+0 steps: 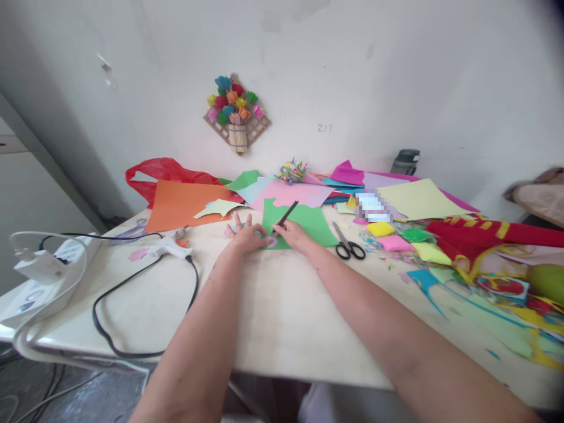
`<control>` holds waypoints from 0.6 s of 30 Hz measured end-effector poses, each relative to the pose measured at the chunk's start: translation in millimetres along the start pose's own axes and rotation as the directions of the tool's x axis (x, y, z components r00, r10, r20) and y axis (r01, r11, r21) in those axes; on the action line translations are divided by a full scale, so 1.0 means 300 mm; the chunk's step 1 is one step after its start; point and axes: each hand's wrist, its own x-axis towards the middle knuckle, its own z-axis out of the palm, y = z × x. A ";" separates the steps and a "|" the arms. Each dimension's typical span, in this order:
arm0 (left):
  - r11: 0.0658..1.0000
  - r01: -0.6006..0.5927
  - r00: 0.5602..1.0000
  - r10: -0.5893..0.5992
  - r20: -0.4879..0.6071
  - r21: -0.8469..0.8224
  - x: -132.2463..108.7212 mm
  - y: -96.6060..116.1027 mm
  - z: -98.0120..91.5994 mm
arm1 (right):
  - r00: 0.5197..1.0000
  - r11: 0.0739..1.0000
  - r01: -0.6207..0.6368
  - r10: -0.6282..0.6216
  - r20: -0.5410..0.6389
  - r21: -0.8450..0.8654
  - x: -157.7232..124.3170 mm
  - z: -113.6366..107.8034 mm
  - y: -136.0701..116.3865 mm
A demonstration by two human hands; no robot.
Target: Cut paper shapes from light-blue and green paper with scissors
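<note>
One green sheet [315, 226]: flat on counter [282, 317], top edge uneven. One pen [287, 214]: pinched in right hand [291, 232], tip near lilac piece [270, 241]. Left hand [247, 236]: spread, touching that piece. Drawing seems under way, unfinished; scissors [345, 241] lie unheld beside.

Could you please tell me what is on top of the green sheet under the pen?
A small purple piece by the left hand, and the right hand holding a black pen; they hide the sheet directly beneath.
</note>
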 end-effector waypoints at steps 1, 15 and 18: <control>1.000 0.000 1.000 0.000 0.002 -0.003 -0.001 0.001 -0.001 | 1.000 1.000 0.002 -0.002 0.001 -0.006 -0.001 -0.001 -0.001; 1.000 0.003 1.000 -0.003 -0.003 0.008 0.003 -0.001 0.004 | 1.000 1.000 -0.006 0.006 0.000 -0.025 -0.004 -0.007 -0.010; 1.000 -0.001 1.000 0.001 -0.007 0.009 0.007 -0.003 0.008 | 1.000 1.000 -0.011 0.011 -0.002 -0.008 -0.003 -0.006 -0.009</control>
